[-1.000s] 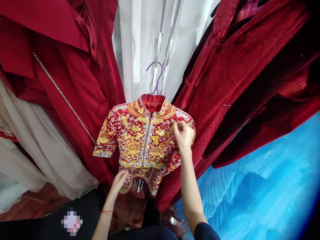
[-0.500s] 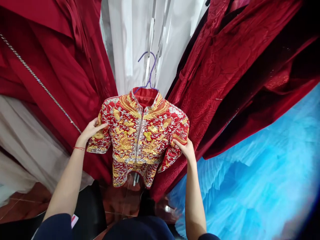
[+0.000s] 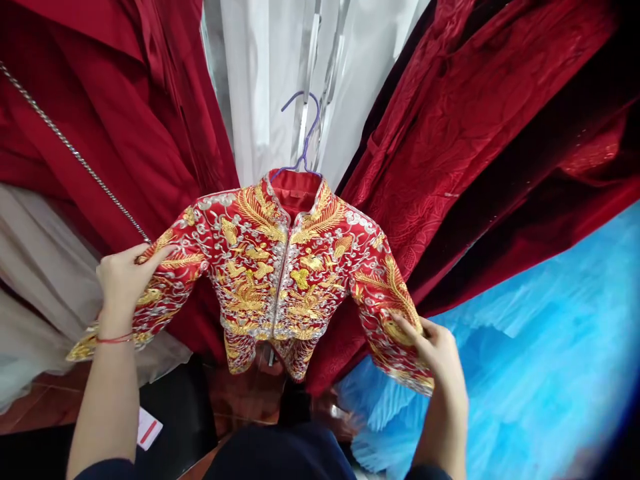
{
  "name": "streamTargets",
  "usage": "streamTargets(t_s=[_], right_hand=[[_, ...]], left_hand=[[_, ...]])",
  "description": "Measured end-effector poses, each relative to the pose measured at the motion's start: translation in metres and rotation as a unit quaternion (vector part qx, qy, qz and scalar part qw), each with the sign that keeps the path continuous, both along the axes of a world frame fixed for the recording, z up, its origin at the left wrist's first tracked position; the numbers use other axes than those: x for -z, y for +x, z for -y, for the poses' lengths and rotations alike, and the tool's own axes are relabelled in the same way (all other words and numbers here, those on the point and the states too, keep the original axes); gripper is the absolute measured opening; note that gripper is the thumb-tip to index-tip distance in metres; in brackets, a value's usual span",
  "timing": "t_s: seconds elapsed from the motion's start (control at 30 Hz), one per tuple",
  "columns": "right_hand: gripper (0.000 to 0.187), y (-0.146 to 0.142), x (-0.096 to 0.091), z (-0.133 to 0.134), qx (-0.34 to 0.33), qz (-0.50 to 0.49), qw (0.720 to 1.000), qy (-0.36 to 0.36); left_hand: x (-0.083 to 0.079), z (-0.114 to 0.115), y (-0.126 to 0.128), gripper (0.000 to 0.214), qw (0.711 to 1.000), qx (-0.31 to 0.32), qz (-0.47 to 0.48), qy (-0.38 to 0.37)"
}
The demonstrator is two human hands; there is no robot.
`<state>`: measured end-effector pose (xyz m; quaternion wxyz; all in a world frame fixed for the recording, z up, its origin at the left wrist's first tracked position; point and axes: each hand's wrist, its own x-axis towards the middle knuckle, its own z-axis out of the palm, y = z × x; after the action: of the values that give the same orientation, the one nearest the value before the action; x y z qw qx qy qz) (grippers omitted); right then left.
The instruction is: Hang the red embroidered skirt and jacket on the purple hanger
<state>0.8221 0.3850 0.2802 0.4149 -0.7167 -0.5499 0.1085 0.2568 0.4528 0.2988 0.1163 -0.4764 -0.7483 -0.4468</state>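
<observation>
A small red jacket (image 3: 280,267) with gold and silver embroidery hangs on a purple hanger (image 3: 303,133) between the racks. My left hand (image 3: 125,280) is closed on its left sleeve, which is stretched out toward the lower left. My right hand (image 3: 435,350) grips the cuff of the right sleeve, drawn out toward the lower right. The jacket's front faces me and its centre fastening is closed.
Red satin garments (image 3: 115,120) with a silver chain strap hang at the left, dark red embroidered robes (image 3: 475,133) at the right. White covers (image 3: 265,80) hang behind. Pleated blue fabric (image 3: 540,347) fills the lower right, a beige gown (image 3: 40,267) the lower left.
Both hands have taken the sleeves and drawn them outward and down, so the folded sleeves now lie spread. A second ago the left hand was at the hem and the right at the shoulder.
</observation>
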Motion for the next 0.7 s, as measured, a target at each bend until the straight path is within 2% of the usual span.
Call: streamTargets(t_s=[0.1, 0.17, 0.2, 0.27, 0.33, 0.43, 0.5, 0.57, 0.63, 0.7], right_hand=[[0.056, 0.007, 0.006, 0.002, 0.102, 0.053, 0.993, 0.001], [0.055, 0.003, 0.009, -0.003, 0.148, 0.116, 0.982, 0.001], [0.054, -0.003, 0.008, -0.008, 0.142, 0.146, 0.979, 0.010], [0.049, -0.021, -0.001, -0.023, 0.098, 0.188, 0.974, 0.080], [0.041, -0.045, -0.019, -0.045, 0.052, 0.204, 0.959, 0.192], [0.037, -0.081, -0.055, -0.090, -0.031, 0.229, 0.927, 0.295], [0.050, -0.098, -0.073, -0.124, -0.063, 0.267, 0.911, 0.309], [0.060, -0.105, -0.081, -0.155, -0.087, 0.311, 0.900, 0.294], [0.059, -0.105, -0.081, -0.176, -0.111, 0.330, 0.893, 0.286], [0.054, -0.099, -0.079, -0.188, -0.125, 0.328, 0.887, 0.298]], left_hand=[[-0.004, 0.013, -0.003, 0.056, 0.995, -0.055, -0.045, 0.068], [-0.009, 0.013, -0.004, 0.055, 0.992, -0.047, -0.048, 0.110], [-0.013, 0.011, -0.004, 0.055, 0.991, -0.021, -0.047, 0.120], [-0.025, -0.002, -0.002, 0.051, 0.989, 0.079, -0.032, 0.124], [-0.044, -0.022, 0.004, 0.056, 0.972, 0.202, -0.001, 0.123], [-0.078, -0.063, 0.024, 0.066, 0.945, 0.310, -0.016, 0.105], [-0.098, -0.088, 0.040, 0.069, 0.929, 0.360, -0.059, 0.059], [-0.109, -0.107, 0.053, 0.066, 0.912, 0.406, -0.061, -0.004], [-0.111, -0.118, 0.059, 0.064, 0.895, 0.439, -0.034, -0.069], [-0.107, -0.123, 0.061, 0.060, 0.887, 0.450, -0.003, -0.102]])
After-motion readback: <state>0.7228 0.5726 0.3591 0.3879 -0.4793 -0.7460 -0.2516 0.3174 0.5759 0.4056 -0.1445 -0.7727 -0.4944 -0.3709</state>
